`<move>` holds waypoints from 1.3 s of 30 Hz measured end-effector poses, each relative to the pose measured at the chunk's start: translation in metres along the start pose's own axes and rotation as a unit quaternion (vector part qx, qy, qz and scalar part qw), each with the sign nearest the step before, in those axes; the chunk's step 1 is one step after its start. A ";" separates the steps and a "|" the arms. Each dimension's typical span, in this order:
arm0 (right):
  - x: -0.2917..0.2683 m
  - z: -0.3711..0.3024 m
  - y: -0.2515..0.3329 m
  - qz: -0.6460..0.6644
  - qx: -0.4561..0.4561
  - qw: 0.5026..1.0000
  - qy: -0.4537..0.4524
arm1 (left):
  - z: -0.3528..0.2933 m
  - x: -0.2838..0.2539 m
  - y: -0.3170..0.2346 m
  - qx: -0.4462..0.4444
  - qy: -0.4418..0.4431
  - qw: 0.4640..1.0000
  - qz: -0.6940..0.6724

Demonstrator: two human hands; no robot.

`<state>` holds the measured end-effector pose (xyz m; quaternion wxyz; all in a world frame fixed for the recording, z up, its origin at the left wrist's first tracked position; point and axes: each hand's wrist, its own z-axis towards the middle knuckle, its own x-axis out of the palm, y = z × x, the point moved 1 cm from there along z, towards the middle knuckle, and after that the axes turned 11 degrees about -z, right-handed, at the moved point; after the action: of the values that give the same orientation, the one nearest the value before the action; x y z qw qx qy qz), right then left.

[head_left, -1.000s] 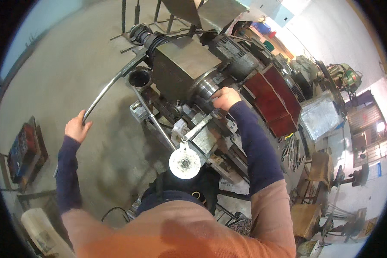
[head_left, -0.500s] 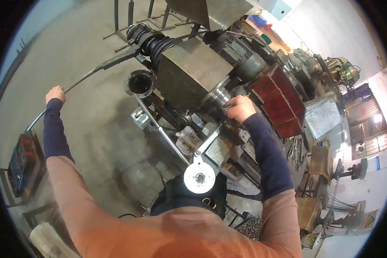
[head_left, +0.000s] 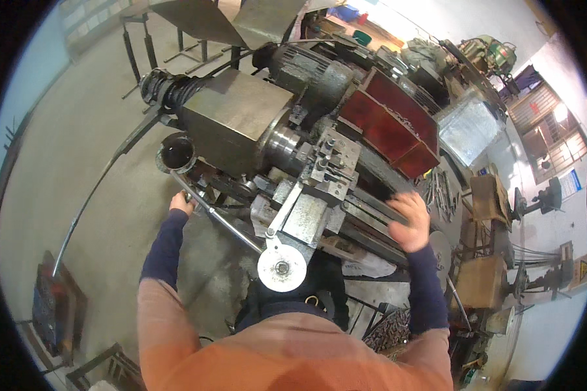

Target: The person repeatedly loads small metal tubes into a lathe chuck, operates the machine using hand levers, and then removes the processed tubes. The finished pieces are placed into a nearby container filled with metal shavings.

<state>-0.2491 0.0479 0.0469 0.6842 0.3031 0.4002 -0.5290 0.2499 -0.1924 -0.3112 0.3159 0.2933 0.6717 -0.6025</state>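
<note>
A small metal lathe fills the middle, with a box-shaped headstock (head_left: 235,104) and a shiny chuck (head_left: 284,146). My left hand (head_left: 183,202) is at the lathe's front left, under a round dark-filled cup (head_left: 177,153). Its fingers are closed, and what they grip is hidden. My right hand (head_left: 411,220) hovers over the right end of the bed rails (head_left: 372,225), fingers loosely bent and apart, holding nothing. Between the hands lie a bolted tool post (head_left: 336,163) and a white round handwheel (head_left: 282,268). A long metal lever (head_left: 222,221) slants from the cup toward the wheel.
A thin long rod (head_left: 88,195) runs from the spindle's left end to a dark stand (head_left: 52,313). Behind the lathe are a motor (head_left: 310,68), a red tray (head_left: 391,124) and a grey metal box (head_left: 471,127). Small metal parts (head_left: 391,329) are heaped at the lower right.
My left hand has let go of the long rod and moved right to the lathe's front. My right hand has left the chuck and moved right and down. The view has shifted.
</note>
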 end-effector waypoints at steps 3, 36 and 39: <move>-0.028 -0.084 -0.039 -0.022 0.179 0.982 0.060 | 0.022 -0.020 -0.030 0.067 0.082 0.958 0.266; -0.044 -0.451 -0.096 -0.319 0.779 0.471 0.263 | -0.018 -0.020 -0.111 -0.122 -0.137 0.834 -0.521; -0.045 -0.454 -0.088 -0.314 0.792 0.463 0.245 | -0.034 -0.036 -0.147 -0.144 -0.143 0.824 -0.529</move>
<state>-0.4425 0.4270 -0.1385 -0.1874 0.6863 0.0292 -0.7021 0.1563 -0.1742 -0.1891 0.0802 -0.2457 0.7502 -0.6086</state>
